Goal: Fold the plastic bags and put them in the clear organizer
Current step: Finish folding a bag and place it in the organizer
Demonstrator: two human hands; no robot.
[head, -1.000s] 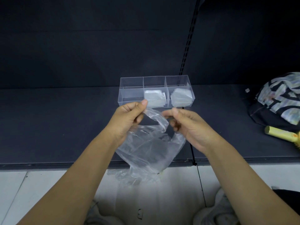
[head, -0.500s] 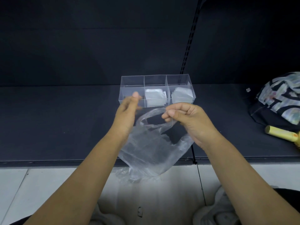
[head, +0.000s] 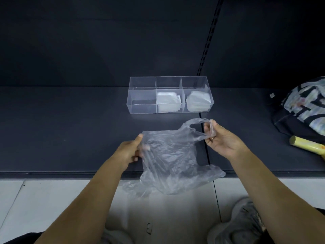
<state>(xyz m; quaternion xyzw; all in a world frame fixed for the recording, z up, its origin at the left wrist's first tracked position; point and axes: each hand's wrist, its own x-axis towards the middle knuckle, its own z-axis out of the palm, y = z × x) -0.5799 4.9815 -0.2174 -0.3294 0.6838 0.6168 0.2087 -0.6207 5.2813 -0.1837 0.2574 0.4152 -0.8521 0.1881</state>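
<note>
Standing on pale floor tiles (head: 44,199) at 5 o'clock, nearest the camera, is a grey shoe (head: 246,224). Above it, both forearms reach toward 12 o'clock over the front edge of a dark shelf (head: 70,129). The left hand (head: 129,152) pinches the 9 o'clock edge of a thin clear plastic bag (head: 168,155), thumb on top and curled fingers showing through the film beneath. The right hand (head: 221,140), palm turned up, has its fingers curled round the bag's bunched handle loop at 2 o'clock. The bag hangs crumpled and unfolded between them, its lower part sagging past the shelf edge.

Further back at 12 o'clock, the clear organizer (head: 142,110) sits on the shelf, well apart from the hands. Folded bags (head: 168,103) fill its middle compartment, and another folded stack (head: 198,102) fills its 3 o'clock compartment. At 3 o'clock on the shelf lie a patterned backpack (head: 302,110) and a yellow tube (head: 306,144).
</note>
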